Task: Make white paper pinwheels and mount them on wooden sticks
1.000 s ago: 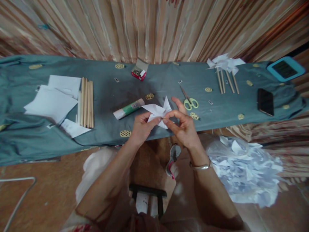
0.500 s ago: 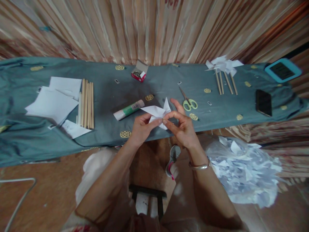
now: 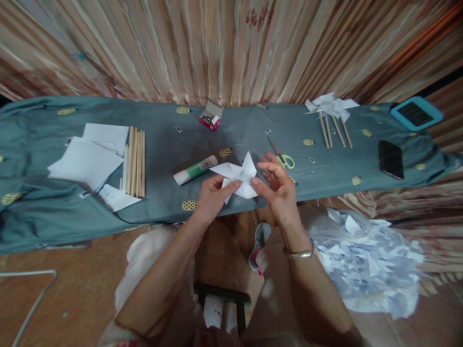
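A folded white paper pinwheel (image 3: 248, 168) is in front of me, just above the near edge of the cloth-covered table. My left hand (image 3: 213, 195) pinches it, the thumb pressed by its centre, where a small metallic dot shows. On the other side, my right hand (image 3: 280, 190) has its fingers spread, with the thumb tip at the edge of the right blade. A glue stick (image 3: 195, 169) lies just left of the pinwheel. Green-handled scissors (image 3: 285, 160) rest beyond my right fingers. Farther back stands an open red box (image 3: 210, 120) of small metal pieces.
Wooden sticks (image 3: 136, 161) and white paper sheets (image 3: 90, 159) lie at left. Pinwheels on sticks (image 3: 334, 108) lie at back right, near a phone (image 3: 391, 159) and a blue-framed device (image 3: 415, 113). A bag of paper scraps (image 3: 369, 260) sits below right.
My right fingers have come away from the pinwheel's centre and spread out to the right. The pinwheel's centre now shows, while my left hand still holds it. The view has shifted slightly.
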A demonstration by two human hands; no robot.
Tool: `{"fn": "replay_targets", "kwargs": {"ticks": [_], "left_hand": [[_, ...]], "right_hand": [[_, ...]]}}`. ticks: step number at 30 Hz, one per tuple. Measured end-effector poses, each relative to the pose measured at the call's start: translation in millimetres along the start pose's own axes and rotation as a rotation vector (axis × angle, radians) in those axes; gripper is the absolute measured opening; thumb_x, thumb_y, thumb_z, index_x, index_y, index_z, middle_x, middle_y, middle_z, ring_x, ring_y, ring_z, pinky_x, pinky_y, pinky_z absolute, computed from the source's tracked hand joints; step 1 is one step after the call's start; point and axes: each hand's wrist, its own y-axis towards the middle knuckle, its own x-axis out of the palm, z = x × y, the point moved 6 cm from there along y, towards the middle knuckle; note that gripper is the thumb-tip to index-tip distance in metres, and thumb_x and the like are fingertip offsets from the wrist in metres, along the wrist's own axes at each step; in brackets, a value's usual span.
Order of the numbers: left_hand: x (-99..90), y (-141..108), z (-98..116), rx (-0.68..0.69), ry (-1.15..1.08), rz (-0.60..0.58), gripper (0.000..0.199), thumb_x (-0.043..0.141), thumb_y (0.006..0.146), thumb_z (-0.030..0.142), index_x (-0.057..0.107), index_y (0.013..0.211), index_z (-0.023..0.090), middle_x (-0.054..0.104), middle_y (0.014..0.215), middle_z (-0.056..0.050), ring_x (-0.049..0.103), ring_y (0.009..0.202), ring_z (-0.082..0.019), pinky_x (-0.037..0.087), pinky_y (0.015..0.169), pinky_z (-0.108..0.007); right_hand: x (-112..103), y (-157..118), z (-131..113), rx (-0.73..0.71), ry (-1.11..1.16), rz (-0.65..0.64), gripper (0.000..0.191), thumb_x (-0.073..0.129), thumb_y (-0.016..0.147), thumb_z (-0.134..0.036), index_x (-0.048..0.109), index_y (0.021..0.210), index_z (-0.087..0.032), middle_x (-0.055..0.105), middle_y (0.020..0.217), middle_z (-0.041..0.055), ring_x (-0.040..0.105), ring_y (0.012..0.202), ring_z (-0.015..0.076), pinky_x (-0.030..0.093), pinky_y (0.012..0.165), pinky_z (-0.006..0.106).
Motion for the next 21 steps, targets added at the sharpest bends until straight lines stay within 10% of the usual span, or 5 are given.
{"fn": "replay_targets", "kwargs": {"ticks": [3, 8, 21], "left_hand": [[1.0, 0, 0, -0.014, -0.030, -0.004, 0.033, 0.090, 0.050, 0.035, 0.075, 0.072, 0.015, 0.072, 0.067, -0.001, 0.059, 0.059, -0.011, 0.046, 0.060, -0.023], [5.6, -3, 4, -0.014, -0.036, -0.057, 0.033, 0.090, 0.049, 0.037, 0.074, 0.069, 0.016, 0.070, 0.062, 0.002, 0.058, 0.057, -0.010, 0.046, 0.060, -0.022], [-3.2, -1, 0, -0.009, 0.147, 0.009, 0.032, 0.086, 0.051, 0.041, 0.072, 0.062, 0.014, 0.067, 0.061, 0.001, 0.051, 0.055, -0.010, 0.041, 0.054, -0.022]], "right_hand": [[2, 1, 12, 0.165, 0.175, 0.017, 0.055, 0.077, 0.069, -0.050, 0.062, 0.115, -0.025, 0.062, 0.130, 0.0106, 0.064, 0.112, 0.0241, 0.054, 0.090, 0.040], [26, -4, 12, 0.398, 0.397, -0.183, 0.035, 0.085, 0.059, -0.047, 0.074, 0.082, -0.023, 0.074, 0.076, -0.0010, 0.064, 0.065, 0.0129, 0.052, 0.063, 0.026], [26, -4, 14, 0.448, 0.449, -0.138, 0.031, 0.089, 0.050, -0.039, 0.076, 0.071, -0.022, 0.072, 0.066, -0.0036, 0.058, 0.055, 0.0100, 0.048, 0.055, 0.024]]}}
